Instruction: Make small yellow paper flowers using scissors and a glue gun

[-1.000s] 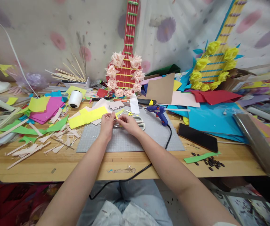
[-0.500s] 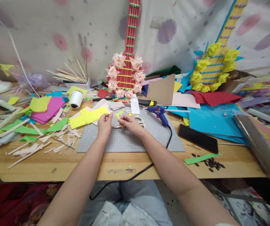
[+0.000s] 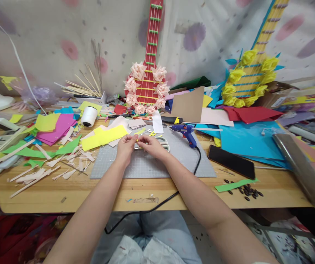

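My left hand (image 3: 125, 149) and my right hand (image 3: 152, 146) meet over the grey cutting mat (image 3: 146, 169), fingertips pinched together. Between them shows a bit of a small yellow paper piece (image 3: 136, 140); the fingers hide most of it. White-handled scissors (image 3: 166, 146) lie on the mat, partly covered by my right hand. Just beyond the fingers are several small yellow and white bits (image 3: 152, 134) and a white paper slip (image 3: 157, 123). A bright yellow paper strip (image 3: 102, 138) rests left of my left hand.
A blue glue gun (image 3: 186, 134) lies right of my hands, its black cord running off the table's front edge. Farther right are a phone (image 3: 231, 161) and dark seeds (image 3: 248, 191). Paper scraps (image 3: 36, 176) litter the left. A red paper guitar (image 3: 146, 86) stands behind.
My left hand has moved right and closed in on my right hand. The yellow piece, earlier plainly visible at the right fingertips, is now mostly covered by both hands.
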### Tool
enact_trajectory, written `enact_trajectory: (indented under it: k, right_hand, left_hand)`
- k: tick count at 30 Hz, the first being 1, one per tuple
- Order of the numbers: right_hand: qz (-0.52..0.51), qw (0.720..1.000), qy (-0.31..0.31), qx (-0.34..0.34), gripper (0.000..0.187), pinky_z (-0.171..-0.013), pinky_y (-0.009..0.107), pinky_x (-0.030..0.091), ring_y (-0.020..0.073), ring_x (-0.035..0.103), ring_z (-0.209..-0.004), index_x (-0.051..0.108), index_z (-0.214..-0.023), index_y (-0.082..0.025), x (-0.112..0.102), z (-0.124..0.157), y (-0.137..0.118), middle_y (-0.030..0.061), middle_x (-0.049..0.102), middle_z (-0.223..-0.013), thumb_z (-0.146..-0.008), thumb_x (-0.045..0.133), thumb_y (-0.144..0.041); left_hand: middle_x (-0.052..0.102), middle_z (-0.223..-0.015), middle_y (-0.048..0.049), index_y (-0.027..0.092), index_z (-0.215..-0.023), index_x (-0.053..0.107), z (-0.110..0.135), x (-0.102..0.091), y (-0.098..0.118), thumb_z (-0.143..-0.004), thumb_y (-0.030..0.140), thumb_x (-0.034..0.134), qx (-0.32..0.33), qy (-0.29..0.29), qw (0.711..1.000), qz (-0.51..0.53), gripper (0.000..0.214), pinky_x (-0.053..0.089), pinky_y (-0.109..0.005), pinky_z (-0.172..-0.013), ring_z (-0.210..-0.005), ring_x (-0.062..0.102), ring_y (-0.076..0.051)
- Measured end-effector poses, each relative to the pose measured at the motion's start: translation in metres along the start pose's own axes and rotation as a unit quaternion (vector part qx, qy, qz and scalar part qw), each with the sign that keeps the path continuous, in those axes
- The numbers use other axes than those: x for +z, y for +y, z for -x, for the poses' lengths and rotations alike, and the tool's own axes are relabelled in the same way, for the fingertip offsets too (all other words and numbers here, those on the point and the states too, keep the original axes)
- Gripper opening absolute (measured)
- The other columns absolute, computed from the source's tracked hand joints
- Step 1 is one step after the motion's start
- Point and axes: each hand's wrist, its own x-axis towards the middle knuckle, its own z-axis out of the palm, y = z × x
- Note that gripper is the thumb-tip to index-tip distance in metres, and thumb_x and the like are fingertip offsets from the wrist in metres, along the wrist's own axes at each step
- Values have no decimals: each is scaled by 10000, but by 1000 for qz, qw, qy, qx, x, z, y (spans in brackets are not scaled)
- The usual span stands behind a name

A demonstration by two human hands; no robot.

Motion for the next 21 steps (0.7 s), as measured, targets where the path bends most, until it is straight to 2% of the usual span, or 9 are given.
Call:
enact_trajectory:
  k: [5,8,10,13,16,21]
  right_hand:
    - [29,997,54,-37,140,-557,215,334,88,409,-609,499,-711,-173,-1,0,-1,-27,469,-656,-758,488,-304]
    - [34,997,52,-45,149,-570,218,333,90,410,-612,504,-700,-173,-2,-1,0,-25,475,-661,-763,482,-306]
    - [39,997,46,-42,164,-576,220,335,91,415,-613,513,-693,-171,-3,-1,1,-22,484,-659,-767,475,-312]
    - [49,997,44,-30,176,-588,225,340,97,431,-624,545,-711,-169,-2,0,1,-19,504,-654,-763,483,-326]
    - [44,998,48,-28,176,-599,229,347,99,446,-634,558,-732,-165,-1,0,1,-14,528,-668,-744,511,-335]
    - [33,999,33,-25,153,-594,230,344,98,455,-628,534,-704,-165,0,1,1,-18,533,-667,-709,546,-317]
  left_hand:
    - [196,-412,121,147,-819,541,2,-3,5,-630,601,581,-47,-86,995,29,494,43,-193,-363,-340,110,-25]
    - [167,-421,119,125,-859,583,2,-4,6,-647,538,605,-49,-109,993,22,464,33,-195,-369,-349,97,-23]
    - [195,-412,118,118,-827,596,1,-4,5,-608,442,672,-35,-99,994,6,398,48,-193,-372,-351,122,-18]
    - [270,-395,115,131,-710,558,0,-3,2,-538,366,728,-13,-41,999,2,337,81,-191,-373,-350,170,-13]
    - [309,-385,117,152,-654,497,-2,-3,-1,-507,348,746,-1,-9,1000,10,350,107,-189,-372,-347,198,-14]
    - [418,-425,91,153,-651,481,-3,-2,-3,-490,368,754,-13,0,1000,-16,384,120,-189,-371,-350,239,-12]
